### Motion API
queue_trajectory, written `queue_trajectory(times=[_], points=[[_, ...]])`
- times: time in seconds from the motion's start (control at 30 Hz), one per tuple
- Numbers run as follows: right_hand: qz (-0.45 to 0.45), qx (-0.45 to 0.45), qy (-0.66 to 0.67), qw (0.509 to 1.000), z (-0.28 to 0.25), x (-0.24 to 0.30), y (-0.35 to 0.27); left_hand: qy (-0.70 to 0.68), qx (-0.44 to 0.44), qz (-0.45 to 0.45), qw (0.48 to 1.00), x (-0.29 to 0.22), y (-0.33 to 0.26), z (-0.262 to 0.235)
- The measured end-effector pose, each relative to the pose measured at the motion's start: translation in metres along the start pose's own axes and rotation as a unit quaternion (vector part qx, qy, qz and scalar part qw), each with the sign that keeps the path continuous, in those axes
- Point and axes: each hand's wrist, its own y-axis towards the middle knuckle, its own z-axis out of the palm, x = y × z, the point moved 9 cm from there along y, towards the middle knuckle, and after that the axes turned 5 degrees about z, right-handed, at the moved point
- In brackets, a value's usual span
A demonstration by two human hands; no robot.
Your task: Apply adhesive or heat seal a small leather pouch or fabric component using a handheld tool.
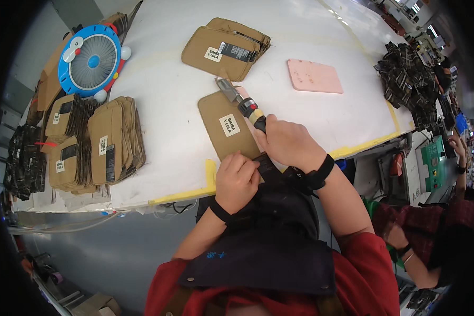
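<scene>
My right hand (pixel 289 143) is wrapped round the dark, taped handle of a hammer (pixel 228 90). Its metal head lies over the top end of a brown fabric panel (pixel 221 121) with rounded corners and a white printed patch. My left hand (pixel 236 181) has its fingers curled at the panel's near edge, closed on it; the fingertips are partly hidden. Just right of those fingers, a black label or strip (pixel 270 169) hangs at the table edge. Beyond the hammer lies a small stack of similar brown panels (pixel 205 45) with black labels.
Stacks of brown panels (pixel 116 137) and a bundle of black pieces (pixel 23 163) stand at the left, below a blue fan (pixel 92 61). A pink board (pixel 315 76) lies right of centre. Dark pieces (pixel 411 84) are heaped at the far right. A co-worker's hand (pixel 397 237) shows at right.
</scene>
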Motion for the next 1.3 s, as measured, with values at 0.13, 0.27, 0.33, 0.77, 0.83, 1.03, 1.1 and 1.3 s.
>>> queue_trajectory(times=[0.13, 0.27, 0.33, 0.77, 0.83, 1.03, 1.1, 1.3], points=[[0.007, 0.021, -0.012, 1.0, -0.001, 0.005, -0.034, 0.002, -0.002, -0.001, 1.0, 0.003, -0.001, -0.002], [0.061, 0.103, -0.026, 0.992, -0.002, 0.0, -0.116, -0.006, -0.003, -0.002, 1.0, 0.002, -0.001, -0.004], [0.089, 0.145, -0.026, 0.985, 0.0, -0.003, -0.128, -0.011, -0.003, -0.006, 1.0, 0.002, -0.001, -0.003], [0.098, -0.052, 0.322, 0.94, 0.023, -0.058, -0.04, 0.165, 0.022, -0.095, 0.981, 0.036, 0.005, -0.05], [0.061, -0.093, 0.5, 0.859, 0.031, -0.051, -0.037, 0.148, 0.061, -0.155, 0.975, 0.048, -0.004, -0.048], [0.069, -0.073, 0.513, 0.853, 0.037, -0.053, -0.036, 0.097, 0.067, -0.178, 0.977, 0.051, -0.007, -0.039], [0.105, -0.036, 0.596, 0.795, 0.037, -0.056, -0.033, 0.108, 0.06, -0.141, 0.982, 0.052, -0.008, -0.036], [0.087, -0.02, 0.527, 0.845, 0.047, -0.047, -0.013, 0.075, 0.096, -0.176, 0.977, 0.056, -0.014, -0.032]])
